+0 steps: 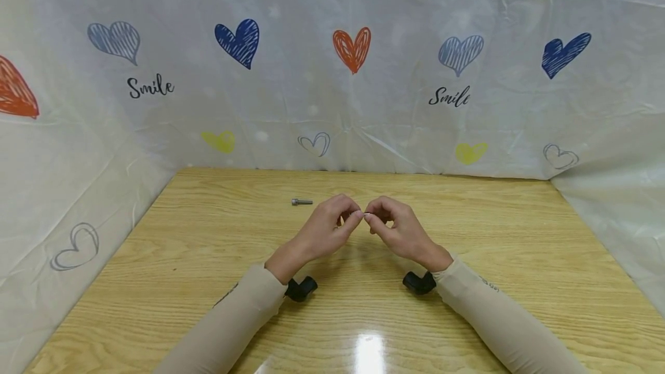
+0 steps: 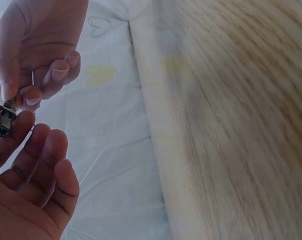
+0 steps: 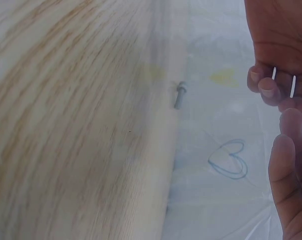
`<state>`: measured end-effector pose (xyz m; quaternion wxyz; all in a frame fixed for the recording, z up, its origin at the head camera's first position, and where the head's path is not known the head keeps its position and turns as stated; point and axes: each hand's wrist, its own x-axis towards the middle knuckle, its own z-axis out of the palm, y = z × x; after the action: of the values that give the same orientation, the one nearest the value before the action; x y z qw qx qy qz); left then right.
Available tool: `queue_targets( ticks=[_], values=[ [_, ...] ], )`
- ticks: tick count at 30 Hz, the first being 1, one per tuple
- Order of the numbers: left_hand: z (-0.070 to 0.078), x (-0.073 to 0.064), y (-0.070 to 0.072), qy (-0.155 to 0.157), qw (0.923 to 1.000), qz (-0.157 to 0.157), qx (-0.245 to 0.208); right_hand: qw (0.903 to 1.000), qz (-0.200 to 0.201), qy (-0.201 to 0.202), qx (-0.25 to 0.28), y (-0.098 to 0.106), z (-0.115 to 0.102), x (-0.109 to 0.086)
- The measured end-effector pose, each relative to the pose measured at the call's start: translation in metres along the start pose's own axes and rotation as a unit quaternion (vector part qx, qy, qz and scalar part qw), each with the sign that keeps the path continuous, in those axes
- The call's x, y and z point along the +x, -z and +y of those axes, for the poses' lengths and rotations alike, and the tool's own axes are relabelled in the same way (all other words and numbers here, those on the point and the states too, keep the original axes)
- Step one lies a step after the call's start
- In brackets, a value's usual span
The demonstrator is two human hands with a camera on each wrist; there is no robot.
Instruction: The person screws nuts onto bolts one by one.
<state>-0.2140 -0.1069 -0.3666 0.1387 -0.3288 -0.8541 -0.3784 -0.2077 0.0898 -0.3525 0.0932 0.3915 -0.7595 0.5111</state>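
Observation:
Both hands meet fingertip to fingertip over the middle of the table. My left hand [image 1: 328, 225] pinches a metal socket-head bolt [image 2: 4, 125] by its head between thumb and forefinger, its other fingers loosely bent. At the bolt's other end, the thumb and forefinger of my right hand [image 1: 404, 229] pinch close around the shank; I cannot tell whether a small part sits on it there. In the head view the fingers hide nearly all of this bolt. A second socket-head bolt [image 1: 302, 202] lies on its side on the table, beyond and left of my left hand.
The wooden table [image 1: 182, 235] carries the loose bolt. A white cloth [image 1: 395, 108] printed with hearts hangs behind it and at both sides. Black wrist devices [image 1: 301, 289] sit under the beige sleeves [image 1: 228, 316].

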Motion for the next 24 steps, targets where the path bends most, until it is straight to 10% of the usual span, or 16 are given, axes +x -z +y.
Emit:
queue_targets(
  ticks=[24],
  values=[
    [0.0006, 0.0018, -0.0003, -0.04, 0.999, 0.019, 0.007, 1.0, 0.002, -0.001, 0.006, 0.0002, -0.001, -0.0004]
  ],
)
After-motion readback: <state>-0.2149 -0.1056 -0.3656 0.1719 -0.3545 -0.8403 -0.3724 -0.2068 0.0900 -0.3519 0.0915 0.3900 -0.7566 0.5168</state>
